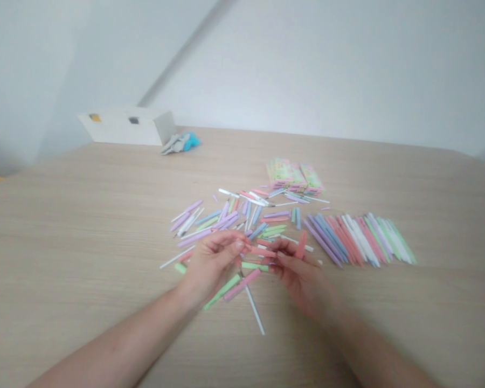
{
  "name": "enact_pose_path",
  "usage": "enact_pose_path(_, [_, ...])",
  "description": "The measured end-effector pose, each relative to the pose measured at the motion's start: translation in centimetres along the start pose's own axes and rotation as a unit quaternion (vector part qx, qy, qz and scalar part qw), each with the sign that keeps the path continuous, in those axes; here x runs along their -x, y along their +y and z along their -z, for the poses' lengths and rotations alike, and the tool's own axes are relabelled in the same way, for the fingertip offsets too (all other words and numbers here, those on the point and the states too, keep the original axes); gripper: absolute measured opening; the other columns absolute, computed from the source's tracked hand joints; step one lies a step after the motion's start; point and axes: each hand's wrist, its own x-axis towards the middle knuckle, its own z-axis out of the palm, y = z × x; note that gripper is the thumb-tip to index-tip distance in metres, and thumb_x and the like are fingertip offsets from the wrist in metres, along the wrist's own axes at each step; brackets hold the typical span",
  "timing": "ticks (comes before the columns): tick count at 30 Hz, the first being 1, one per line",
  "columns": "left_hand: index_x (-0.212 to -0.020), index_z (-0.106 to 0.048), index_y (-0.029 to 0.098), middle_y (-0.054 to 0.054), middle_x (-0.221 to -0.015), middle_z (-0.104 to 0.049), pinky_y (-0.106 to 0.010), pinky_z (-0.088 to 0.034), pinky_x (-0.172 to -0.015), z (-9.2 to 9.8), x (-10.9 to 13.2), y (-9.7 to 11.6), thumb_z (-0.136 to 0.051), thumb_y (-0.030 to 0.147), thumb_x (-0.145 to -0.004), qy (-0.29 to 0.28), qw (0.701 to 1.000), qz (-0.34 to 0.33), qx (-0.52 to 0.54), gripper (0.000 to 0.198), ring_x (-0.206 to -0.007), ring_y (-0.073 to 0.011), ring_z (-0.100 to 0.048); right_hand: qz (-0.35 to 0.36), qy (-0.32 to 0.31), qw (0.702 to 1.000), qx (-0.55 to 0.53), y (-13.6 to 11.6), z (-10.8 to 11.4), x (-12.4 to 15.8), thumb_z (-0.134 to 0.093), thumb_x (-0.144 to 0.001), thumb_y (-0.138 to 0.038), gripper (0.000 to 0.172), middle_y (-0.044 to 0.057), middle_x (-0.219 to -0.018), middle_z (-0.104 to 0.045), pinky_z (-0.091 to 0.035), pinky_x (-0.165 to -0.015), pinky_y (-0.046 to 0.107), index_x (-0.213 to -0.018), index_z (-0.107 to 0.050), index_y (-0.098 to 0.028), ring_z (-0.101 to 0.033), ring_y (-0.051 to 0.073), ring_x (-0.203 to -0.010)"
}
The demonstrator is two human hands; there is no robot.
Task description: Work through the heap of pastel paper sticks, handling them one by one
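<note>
My left hand (218, 261) pinches one end of a coral pen piece (263, 251) between thumb and fingers. At the other end of that piece, my right hand (299, 272) has its fingers closed. A second coral piece (301, 245) sticks up between the right hand's fingers. Under and around both hands lie scattered pen parts in purple, green, blue, pink and white, among them a green piece (255, 267) and a thin white stick (254, 310). To the right, pens lie side by side in a slanted row (359, 240).
Behind the scattered parts are stacked green and pink packets (295, 177). A white box (125, 126) stands at the back left, with a grey and blue crumpled item (181, 143) beside it. The wooden table (84, 226) meets a pale wall.
</note>
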Motion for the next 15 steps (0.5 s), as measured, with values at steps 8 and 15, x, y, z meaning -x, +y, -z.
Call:
enact_pose_path(8, [-0.074,-0.071,0.013,0.001,-0.061,-0.063,-0.013,-0.036,-0.042,0.34,0.05,-0.03,-0.078,0.020,-0.066,0.011,0.999,-0.004,-0.047,0.013,-0.046,-0.0032,-0.047,-0.022,-0.018,0.999,0.024,0.17,-0.41,0.15,-0.071,-0.075,-0.024,0.018,0.002,-0.089,-0.068,-0.051,-0.074,0.024,-0.093,-0.068,-0.020,-0.065,0.013,-0.081])
enact_pose_path(15, [-0.076,-0.073,0.013,-0.001,-0.060,-0.065,-0.016,-0.034,-0.042,0.56,-0.09,-0.53,-0.080,0.023,-0.063,0.035,0.997,-0.014,-0.065,0.017,-0.044,-0.0041,-0.045,-0.042,-0.090,0.992,0.073,0.63,0.16,0.31,-0.062,-0.084,-0.031,0.021,0.000,-0.075,-0.062,-0.045,-0.052,0.020,-0.102,-0.062,-0.021,-0.060,0.010,-0.060])
